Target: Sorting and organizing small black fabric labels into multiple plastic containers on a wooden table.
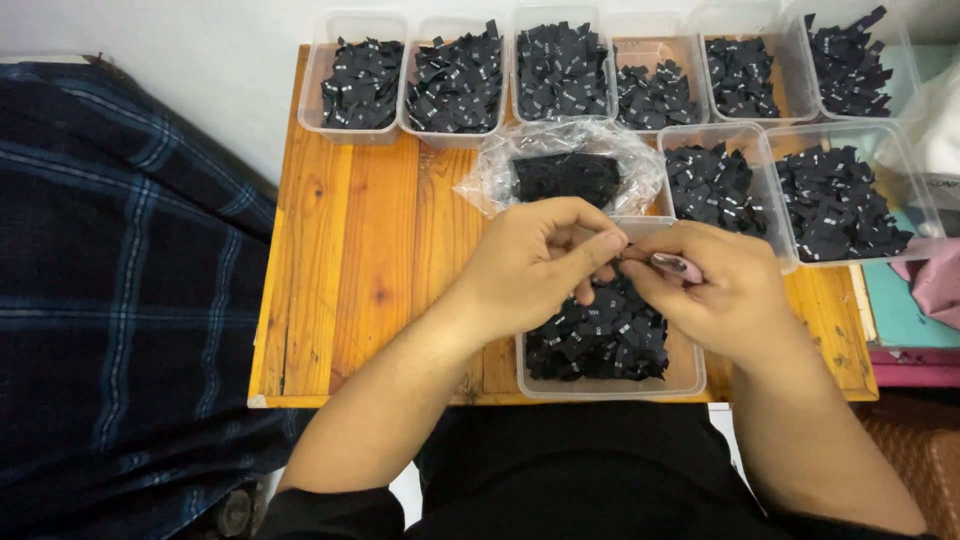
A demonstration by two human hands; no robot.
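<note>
My left hand [540, 262] and my right hand [715, 290] meet above a clear plastic tub [600, 385] of small black fabric labels [600, 335] at the table's near edge. The fingertips of both hands pinch a small black label [612, 262] between them. My right hand also holds a small pink tool [677, 266] against its fingers. Just behind the hands lies a crumpled clear plastic bag [570, 165] with a dark bundle of labels inside.
Several clear tubs of black labels line the back of the wooden table [350, 250], and two more [715, 185] [840, 195] stand at the right. Dark plaid cloth [110, 270] covers the left side. Pink fabric [935, 280] lies at the far right.
</note>
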